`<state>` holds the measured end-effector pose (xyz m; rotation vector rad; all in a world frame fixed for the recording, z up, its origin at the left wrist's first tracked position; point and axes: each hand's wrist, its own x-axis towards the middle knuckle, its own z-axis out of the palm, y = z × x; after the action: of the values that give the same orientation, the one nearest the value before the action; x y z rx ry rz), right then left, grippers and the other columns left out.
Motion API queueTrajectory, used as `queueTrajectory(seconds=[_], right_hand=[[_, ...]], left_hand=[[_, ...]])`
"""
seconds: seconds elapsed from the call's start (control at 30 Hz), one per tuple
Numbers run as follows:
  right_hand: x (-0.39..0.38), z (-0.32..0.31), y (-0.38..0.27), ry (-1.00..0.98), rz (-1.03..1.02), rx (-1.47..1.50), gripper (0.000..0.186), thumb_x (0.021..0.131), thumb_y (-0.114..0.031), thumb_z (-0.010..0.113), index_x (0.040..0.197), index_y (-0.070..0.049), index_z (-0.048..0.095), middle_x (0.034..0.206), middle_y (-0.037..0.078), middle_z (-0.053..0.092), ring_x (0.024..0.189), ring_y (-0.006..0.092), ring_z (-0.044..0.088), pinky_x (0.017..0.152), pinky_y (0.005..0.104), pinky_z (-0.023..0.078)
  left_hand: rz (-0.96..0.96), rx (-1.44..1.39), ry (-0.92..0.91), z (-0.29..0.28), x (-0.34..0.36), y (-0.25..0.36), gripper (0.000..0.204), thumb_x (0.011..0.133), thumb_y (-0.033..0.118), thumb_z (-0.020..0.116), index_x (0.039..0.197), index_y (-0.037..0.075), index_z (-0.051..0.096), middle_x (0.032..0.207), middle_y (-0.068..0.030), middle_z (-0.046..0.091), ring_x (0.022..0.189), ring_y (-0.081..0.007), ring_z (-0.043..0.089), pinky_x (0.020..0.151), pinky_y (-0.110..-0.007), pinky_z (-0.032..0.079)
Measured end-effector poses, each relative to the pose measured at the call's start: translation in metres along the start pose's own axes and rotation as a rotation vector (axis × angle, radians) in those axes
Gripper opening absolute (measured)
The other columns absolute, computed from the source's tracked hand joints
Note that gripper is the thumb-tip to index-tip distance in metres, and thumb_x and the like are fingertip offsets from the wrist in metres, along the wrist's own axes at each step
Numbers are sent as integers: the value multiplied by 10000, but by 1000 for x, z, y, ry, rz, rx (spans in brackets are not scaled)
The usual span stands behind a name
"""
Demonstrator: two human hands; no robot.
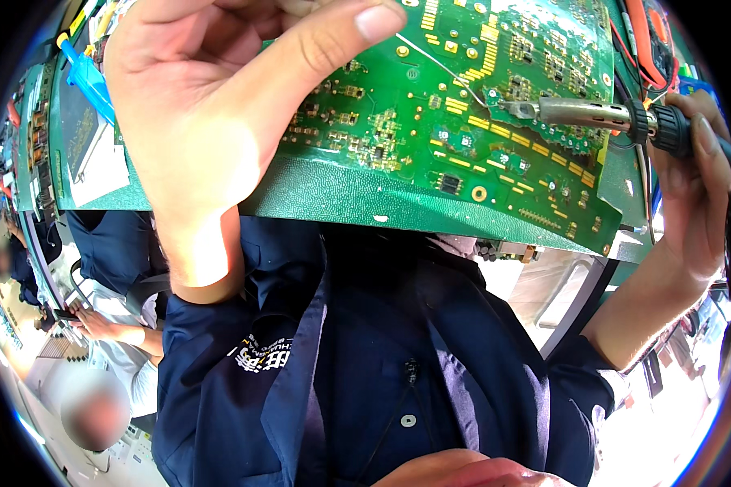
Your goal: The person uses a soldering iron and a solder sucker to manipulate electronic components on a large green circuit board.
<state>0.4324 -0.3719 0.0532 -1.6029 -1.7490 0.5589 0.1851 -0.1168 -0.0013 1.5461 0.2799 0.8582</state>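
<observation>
A green circuit board (418,150) with gold pads and many small parts lies in front of me. My left hand (199,109) is over its left part, thumb and fingers closed on a thin solder wire (437,62). From the thumb tip the wire slants down to the right, its end close to the iron's tip. My right hand (694,191), at the right edge, grips a soldering iron (585,112) by its dark handle. The iron points left, its tip at or just above the board's small joints; whether it touches I cannot tell. The left fingertips are partly cut off by the upper edge.
Under the board lies a green mat (325,193). A blue plastic tool (89,81) and a white sheet (101,178) are at the left. Red-and-black handles (643,45) and cables lie at the upper right. A person in white (134,304) sits at the left.
</observation>
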Motion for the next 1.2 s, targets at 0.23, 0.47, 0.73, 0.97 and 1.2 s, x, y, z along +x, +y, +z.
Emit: queueTrajectory(seconds=[0.23, 0.47, 0.73, 0.97, 1.2], right_hand=[[-6, -5, 4, -27, -10, -126, 430, 872, 87, 494, 1290, -10, 452, 1270, 305, 436, 1144, 349, 509, 960, 420, 435], [1, 0, 3, 1, -40, -115, 385, 901, 59, 453, 1281, -3, 467, 1269, 284, 435, 1043, 259, 533, 925, 372, 447], [-3, -4, 9, 3, 24, 113, 357, 933, 18, 398, 1281, -5, 474, 1261, 247, 441, 896, 147, 504, 873, 294, 442], [28, 3, -21, 51, 358, 403, 313, 927, -8, 410, 1228, 16, 494, 1114, 191, 457, 786, 126, 473, 786, 257, 398], [34, 27, -45, 304, 556, 153, 285, 909, -81, 434, 1103, 106, 529, 864, 96, 445, 588, 64, 381, 604, 187, 303]], left_hand=[[35, 54, -55, -4, 1, 4, 191, 751, -90, 681, 884, -20, 564, 797, -127, 644, 718, -153, 634, 660, -232, 516], [53, 18, -11, -2, 1, 2, 204, 729, -113, 688, 840, -19, 544, 765, -126, 638, 705, -156, 641, 661, -235, 528], [111, 46, -139, -12, 3, 3, 195, 762, -100, 664, 923, -21, 587, 843, -144, 652, 743, -166, 640, 663, -237, 520], [100, 68, -179, -11, 2, 5, 188, 775, -98, 645, 945, -24, 616, 871, -134, 648, 757, -153, 618, 662, -221, 487], [124, -102, -172, -9, 3, -8, 256, 683, -130, 712, 847, -24, 546, 759, -135, 626, 694, -169, 639, 644, -248, 508]])
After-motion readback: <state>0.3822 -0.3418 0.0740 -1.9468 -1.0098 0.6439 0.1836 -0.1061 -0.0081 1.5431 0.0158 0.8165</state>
